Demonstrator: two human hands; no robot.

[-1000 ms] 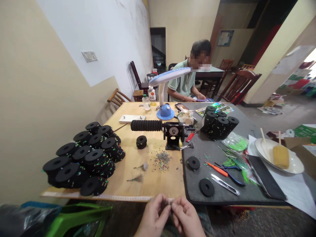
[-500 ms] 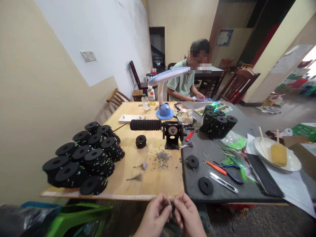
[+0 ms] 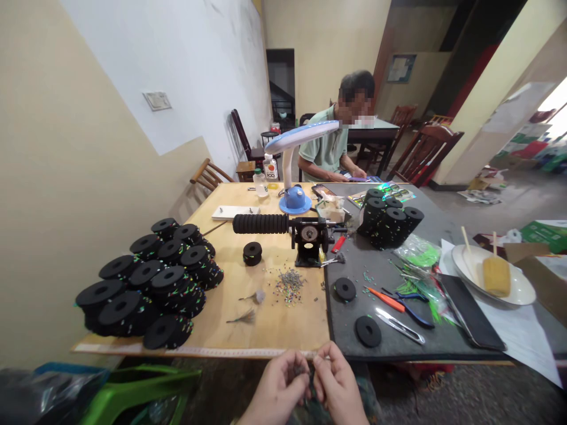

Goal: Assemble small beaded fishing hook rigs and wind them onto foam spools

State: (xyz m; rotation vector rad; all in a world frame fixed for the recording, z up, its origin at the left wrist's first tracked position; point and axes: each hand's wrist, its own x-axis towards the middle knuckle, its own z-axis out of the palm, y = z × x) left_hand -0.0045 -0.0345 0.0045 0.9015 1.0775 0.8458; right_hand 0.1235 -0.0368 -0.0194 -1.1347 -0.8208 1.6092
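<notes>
At the table's front edge my left hand [image 3: 283,381] and my right hand [image 3: 333,378] are close together, thumbs and fingers pinched. Whatever they hold is too small to make out. Beyond them lies a pile of tiny grey and coloured beads [image 3: 289,284]. Two little bundles of fine strands, one [image 3: 257,297] above the other [image 3: 243,317], rest left of the beads. A black winding device [image 3: 309,241] with a foam-covered rod [image 3: 260,224] stands farther back. To the right, a flat black foam spool [image 3: 368,331] lies on the grey mat.
Stacks of black foam spools [image 3: 146,274] fill the left side; more [image 3: 392,218] stand back right. A blue lamp [image 3: 295,199], orange-handled tool [image 3: 387,299], silver snips [image 3: 401,326], blue pliers [image 3: 419,313], phone [image 3: 472,310] and plate [image 3: 522,295] with corn are around. A person [image 3: 325,144] sits opposite.
My right hand has risen slightly, its fingers still pinched. My left hand stays nearly in place, turned a little. The whole view has shifted slightly; the things on the table stay put.
</notes>
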